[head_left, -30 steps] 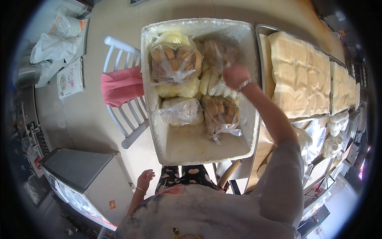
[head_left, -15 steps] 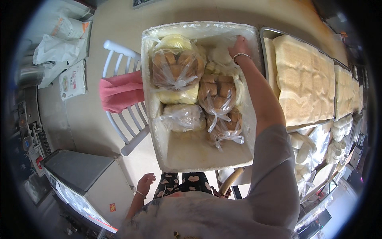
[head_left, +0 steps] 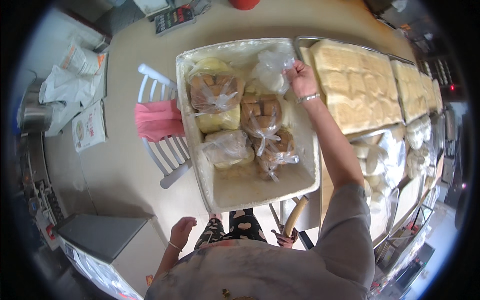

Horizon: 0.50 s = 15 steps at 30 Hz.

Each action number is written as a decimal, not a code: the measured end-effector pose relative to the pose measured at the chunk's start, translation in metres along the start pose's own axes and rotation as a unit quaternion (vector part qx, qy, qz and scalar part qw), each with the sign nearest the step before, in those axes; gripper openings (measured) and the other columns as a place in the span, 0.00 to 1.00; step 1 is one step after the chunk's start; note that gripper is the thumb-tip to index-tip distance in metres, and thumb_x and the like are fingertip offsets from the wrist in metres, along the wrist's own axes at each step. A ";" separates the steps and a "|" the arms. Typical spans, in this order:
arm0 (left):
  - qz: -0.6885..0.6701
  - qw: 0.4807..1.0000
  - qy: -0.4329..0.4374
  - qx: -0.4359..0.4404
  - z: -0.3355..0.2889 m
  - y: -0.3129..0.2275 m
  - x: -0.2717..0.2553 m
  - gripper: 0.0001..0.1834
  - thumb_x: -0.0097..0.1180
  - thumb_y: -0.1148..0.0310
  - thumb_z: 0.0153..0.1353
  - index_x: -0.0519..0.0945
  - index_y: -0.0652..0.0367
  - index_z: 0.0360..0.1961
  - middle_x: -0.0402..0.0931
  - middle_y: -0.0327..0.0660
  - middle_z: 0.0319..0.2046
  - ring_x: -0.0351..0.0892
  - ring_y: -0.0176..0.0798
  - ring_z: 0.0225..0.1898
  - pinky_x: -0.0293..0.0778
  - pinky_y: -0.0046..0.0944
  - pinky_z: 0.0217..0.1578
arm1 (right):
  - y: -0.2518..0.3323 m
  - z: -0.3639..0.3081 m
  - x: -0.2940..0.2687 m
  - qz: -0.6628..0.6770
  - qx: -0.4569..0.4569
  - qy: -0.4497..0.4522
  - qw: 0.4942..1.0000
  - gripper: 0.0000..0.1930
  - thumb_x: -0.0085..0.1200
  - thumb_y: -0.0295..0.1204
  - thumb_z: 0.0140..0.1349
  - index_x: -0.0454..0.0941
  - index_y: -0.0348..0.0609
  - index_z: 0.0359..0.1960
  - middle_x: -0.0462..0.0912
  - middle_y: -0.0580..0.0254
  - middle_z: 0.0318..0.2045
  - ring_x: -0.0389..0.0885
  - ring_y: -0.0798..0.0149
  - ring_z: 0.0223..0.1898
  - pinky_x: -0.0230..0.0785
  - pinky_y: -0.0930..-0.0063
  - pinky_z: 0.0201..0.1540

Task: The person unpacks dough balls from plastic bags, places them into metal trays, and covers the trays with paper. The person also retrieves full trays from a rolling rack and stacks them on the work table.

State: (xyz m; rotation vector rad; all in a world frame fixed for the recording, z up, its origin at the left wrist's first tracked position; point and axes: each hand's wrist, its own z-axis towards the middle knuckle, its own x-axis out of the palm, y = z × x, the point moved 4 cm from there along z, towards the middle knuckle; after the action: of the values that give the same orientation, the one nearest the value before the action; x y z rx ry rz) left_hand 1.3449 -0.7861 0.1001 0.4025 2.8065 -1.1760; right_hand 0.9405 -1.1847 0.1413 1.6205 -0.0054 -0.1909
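I have my right hand (head_left: 302,80) closed to a narrow pinch on the top of a clear bag (head_left: 272,74), at the far right corner of the white box (head_left: 240,192). The grip looks made to me, but the bag is within the box's walls, neither out nor let go; whether its bottom hangs free I cannot tell. My left hand (head_left: 183,232) hangs outside, fingers loosely bent, with nothing visible in it.

Nearer me, two bags of brown buns, the upper bag (head_left: 261,116) and the lower bag (head_left: 284,142), lie touching along the right, tied. On the left sit a third brown bag (head_left: 215,92), a yellow bag (head_left: 220,120) and a pale bag (head_left: 227,146). The near end of the box is bare, so the load is uneven as I judge it.

Against half a second ago, my right hand is drawn back from deep in the corner to the rim, and the clear bag shows plainly beside it. The brown pair lies much the same (my view has swung, so a red bucket (head_left: 244,3) peeks in at the top).
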 end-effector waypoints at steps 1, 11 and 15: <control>0.029 0.998 0.017 0.057 0.001 -0.022 -0.001 0.09 0.47 0.74 0.60 0.74 0.64 0.40 0.77 0.40 0.34 0.76 0.32 0.38 0.71 0.30 0.43 | 0.031 -0.031 0.002 0.034 -0.032 0.008 0.999 0.05 0.48 0.21 0.59 0.77 0.40 0.30 0.78 0.70 0.22 0.71 0.77 0.23 0.63 0.85 0.27; -0.510 0.755 0.411 -0.023 -0.052 -0.055 0.098 0.27 0.42 0.51 0.62 0.65 0.63 0.52 0.66 0.50 0.51 0.68 0.45 0.52 0.62 0.48 0.55 | 0.154 -0.446 0.079 0.151 0.003 0.077 0.986 0.09 0.44 0.27 0.63 0.75 0.37 0.30 0.75 0.72 0.22 0.67 0.81 0.25 0.64 0.83 0.28; -0.440 0.756 0.476 -0.092 -0.109 0.030 0.146 0.25 0.39 0.51 0.63 0.68 0.60 0.51 0.69 0.48 0.50 0.68 0.48 0.51 0.63 0.47 0.54 | 0.147 -0.595 0.090 0.198 0.026 0.038 0.979 0.07 0.48 0.27 0.61 0.75 0.37 0.34 0.75 0.74 0.27 0.68 0.81 0.30 0.65 0.83 0.34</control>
State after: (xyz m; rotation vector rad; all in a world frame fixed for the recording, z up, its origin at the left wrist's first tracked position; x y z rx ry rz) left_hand 1.2158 -0.6578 0.1320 -0.6546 4.2087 -0.8334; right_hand 1.1212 -0.6148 0.3035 1.6420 -0.2755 0.1803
